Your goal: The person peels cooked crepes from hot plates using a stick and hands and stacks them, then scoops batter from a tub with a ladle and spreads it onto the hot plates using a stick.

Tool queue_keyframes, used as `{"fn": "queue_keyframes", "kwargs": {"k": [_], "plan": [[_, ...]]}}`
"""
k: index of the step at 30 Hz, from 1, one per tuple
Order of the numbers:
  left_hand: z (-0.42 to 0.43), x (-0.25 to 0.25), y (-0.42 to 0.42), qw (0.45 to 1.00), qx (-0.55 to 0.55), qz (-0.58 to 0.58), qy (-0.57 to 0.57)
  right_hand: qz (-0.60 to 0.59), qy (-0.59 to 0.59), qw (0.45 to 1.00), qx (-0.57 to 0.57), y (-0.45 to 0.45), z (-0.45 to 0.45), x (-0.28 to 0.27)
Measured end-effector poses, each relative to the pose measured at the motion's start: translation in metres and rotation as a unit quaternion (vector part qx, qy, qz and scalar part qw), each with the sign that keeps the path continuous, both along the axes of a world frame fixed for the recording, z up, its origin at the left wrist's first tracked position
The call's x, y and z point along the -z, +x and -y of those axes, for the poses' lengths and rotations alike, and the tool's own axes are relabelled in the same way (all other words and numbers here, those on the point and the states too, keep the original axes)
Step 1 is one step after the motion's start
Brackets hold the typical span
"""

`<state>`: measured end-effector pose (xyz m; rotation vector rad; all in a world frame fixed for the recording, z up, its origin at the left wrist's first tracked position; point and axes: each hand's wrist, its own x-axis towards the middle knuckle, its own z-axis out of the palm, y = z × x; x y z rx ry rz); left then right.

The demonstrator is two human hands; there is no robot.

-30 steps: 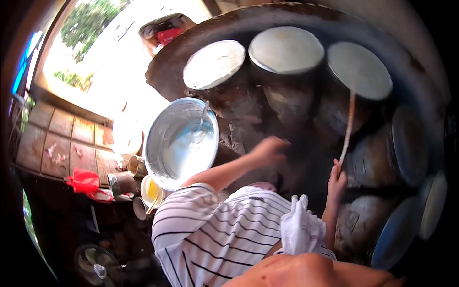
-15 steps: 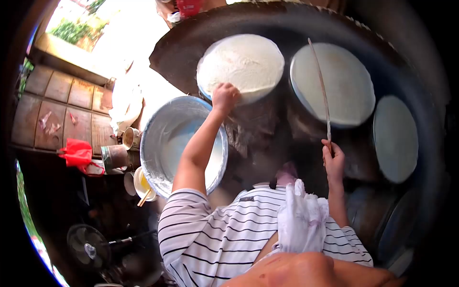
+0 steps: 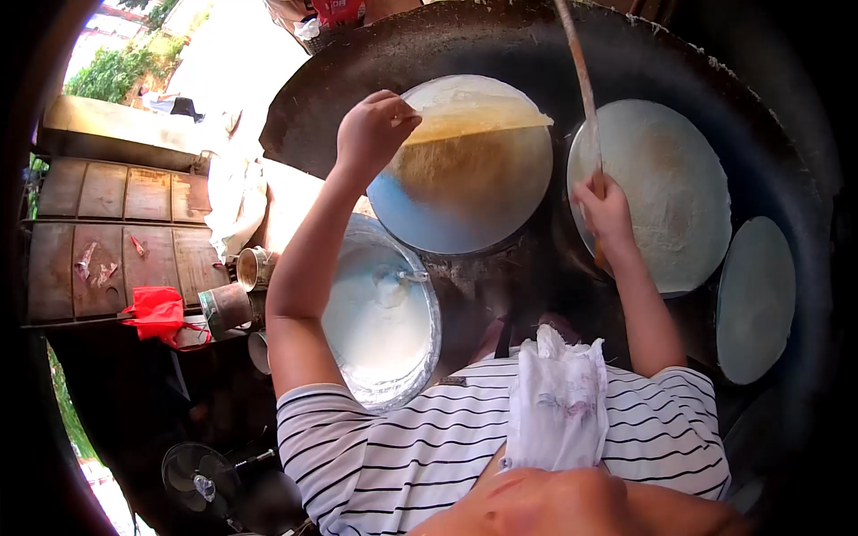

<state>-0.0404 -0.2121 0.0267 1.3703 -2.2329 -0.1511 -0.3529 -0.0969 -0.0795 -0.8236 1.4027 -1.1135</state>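
My left hand (image 3: 374, 132) is closed in a pinch on the near edge of a thin pancake (image 3: 487, 121). That edge is lifted and folded back toward the far side, baring the shiny surface of the round griddle (image 3: 474, 201). In my right hand (image 3: 609, 214) is a long, thin wooden stick (image 3: 581, 71), gripped near its lower end. The stick points up and away, and its tip is cut off by the frame. Beneath the right hand lies a second griddle with a pale batter sheet (image 3: 675, 196) spread over it.
A large metal basin (image 3: 433, 330) of white batter sits below my left forearm. Farther right is a third round griddle (image 3: 755, 304) with a pale sheet. Metal cans (image 3: 225, 306), a red bag (image 3: 156, 314) and a fan (image 3: 198, 478) are at left.
My left hand has moved up and left, raising the pancake's near edge off the griddle. The right hand has moved up with the stick. A ladle-like shape now shows in the basin.
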Motion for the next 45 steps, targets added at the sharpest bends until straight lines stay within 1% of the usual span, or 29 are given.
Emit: {"fn": "queue_keyframes", "kwargs": {"k": [1, 4, 7, 10, 11, 12, 14, 16, 17, 18, 20, 22, 23, 24, 25, 26, 28, 29, 30, 31, 32, 33, 35, 38, 40, 41, 42, 43, 45], "plan": [[0.000, -0.009, -0.004, 0.999, 0.004, 0.018, -0.030, 0.021, -0.038, 0.999, 0.011, 0.011, 0.018, 0.010], [-0.035, -0.018, -0.013, 0.985, 0.019, 0.091, -0.146, 0.134, -0.013, 0.989, 0.053, 0.026, 0.059, 0.007], [-0.081, 0.022, -0.005, 0.980, 0.052, 0.096, -0.164, 0.226, 0.005, 0.973, 0.047, 0.010, 0.084, 0.020], [-0.119, 0.079, -0.001, 0.990, 0.030, 0.035, -0.132, 0.027, -0.011, 0.997, 0.066, 0.019, 0.103, 0.021], [-0.126, 0.094, 0.000, 0.993, 0.023, 0.028, -0.113, -0.130, 0.015, 0.991, 0.014, 0.020, 0.115, 0.030], [-0.129, 0.099, -0.003, 0.995, 0.018, 0.029, -0.091, -0.268, -0.074, 0.961, 0.007, 0.028, 0.121, 0.034], [-0.135, 0.104, -0.005, 0.999, 0.010, 0.006, -0.051, -0.422, -0.117, 0.899, -0.018, 0.041, 0.134, 0.038], [-0.138, 0.110, 0.003, 0.999, -0.013, -0.039, -0.022, -0.477, -0.134, 0.868, -0.020, 0.069, 0.132, 0.007], [-0.137, 0.107, 0.009, 0.998, -0.034, -0.056, -0.011, -0.510, -0.129, 0.849, -0.059, 0.085, 0.129, -0.010], [-0.133, 0.110, 0.015, 0.995, -0.073, -0.063, 0.013, -0.535, -0.173, 0.825, -0.054, 0.098, 0.126, -0.016], [-0.117, 0.108, 0.033, 0.989, -0.123, -0.080, 0.010, -0.535, -0.231, 0.810, -0.061, 0.120, 0.116, -0.036], [-0.083, 0.111, 0.055, 0.984, -0.159, -0.073, -0.019, -0.551, -0.310, 0.774, -0.045, 0.134, 0.098, -0.060], [-0.058, 0.117, 0.070, 0.984, -0.163, -0.035, -0.069, -0.540, -0.334, 0.772, -0.023, 0.136, 0.096, -0.058], [-0.026, 0.129, 0.087, 0.979, -0.151, -0.049, -0.124, -0.530, -0.351, 0.772, 0.000, 0.135, 0.090, -0.062], [0.003, 0.133, 0.100, 0.974, -0.192, -0.087, -0.080, -0.518, -0.294, 0.803, -0.015, 0.128, 0.083, -0.072], [0.043, 0.158, 0.121, 0.963, -0.200, -0.018, -0.180, -0.482, -0.307, 0.821, 0.018, 0.117, 0.075, -0.078], [0.091, 0.157, 0.108, 0.944, -0.318, 0.006, -0.090, -0.384, -0.304, 0.865, 0.107, 0.085, 0.059, -0.089], [0.127, 0.178, 0.109, 0.965, -0.174, -0.168, -0.103, -0.347, -0.273, 0.887, 0.135, 0.056, 0.047, -0.095], [0.105, 0.130, 0.046, 0.895, 0.014, -0.435, 0.095, -0.303, -0.249, 0.906, 0.161, 0.022, 0.035, -0.098], [0.110, 0.127, 0.015, 0.878, 0.063, -0.441, 0.174, -0.294, -0.246, 0.903, 0.196, -0.015, 0.022, -0.095], [0.117, 0.124, -0.018, 0.854, 0.111, -0.442, 0.249, -0.285, -0.246, 0.897, 0.230, -0.057, 0.007, -0.092], [0.104, 0.110, -0.069, 0.858, 0.142, -0.416, 0.266, -0.298, -0.191, 0.900, 0.254, -0.101, -0.012, -0.091], [0.081, 0.095, -0.170, 0.863, 0.113, -0.379, 0.315, -0.354, -0.071, 0.891, 0.276, -0.180, -0.042, -0.078], [0.102, 0.143, -0.269, 0.881, 0.098, -0.213, 0.411, -0.424, 0.032, 0.869, 0.253, -0.265, -0.057, -0.020], [0.099, 0.167, -0.303, 0.972, 0.042, -0.032, 0.228, -0.483, 0.053, 0.841, 0.237, -0.288, -0.054, 0.012], [0.098, 0.173, -0.310, 0.984, 0.007, -0.007, 0.177, -0.482, 0.031, 0.843, 0.236, -0.305, -0.047, 0.031], [0.102, 0.188, -0.310, 0.985, 0.023, -0.042, 0.168, -0.476, 0.013, 0.849, 0.228, -0.317, -0.043, 0.046], [0.108, 0.191, -0.314, 0.984, 0.026, -0.065, 0.165, -0.482, 0.075, 0.857, 0.167, -0.312, -0.038, 0.022], [0.088, 0.195, -0.303, 0.980, 0.022, -0.068, 0.187, -0.437, -0.027, 0.890, 0.129, -0.325, -0.021, 0.039]]}}
